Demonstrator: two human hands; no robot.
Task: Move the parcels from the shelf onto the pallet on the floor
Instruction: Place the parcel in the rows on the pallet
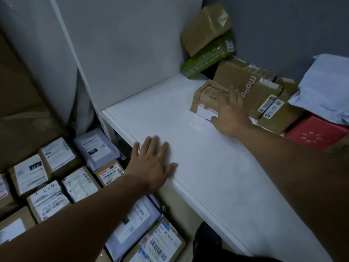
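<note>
A white shelf (188,140) runs from the centre to the lower right. Brown cardboard parcels are piled at its far right end. My right hand (229,114) lies with straight fingers on a small brown parcel (207,97) that has a white label at its near edge. Behind it sits a larger brown box (253,82) with printed letters. My left hand (153,163) rests flat on the shelf's front edge, holding nothing. Below on the left, several labelled parcels (51,178) lie packed together on the floor; the pallet under them is hidden.
A green packet (207,57) and a brown box (205,27) lean in the shelf's back corner. A pale blue bag (324,87) and a red box (313,133) lie at the right. A white upright (75,59) stands at the shelf's left end.
</note>
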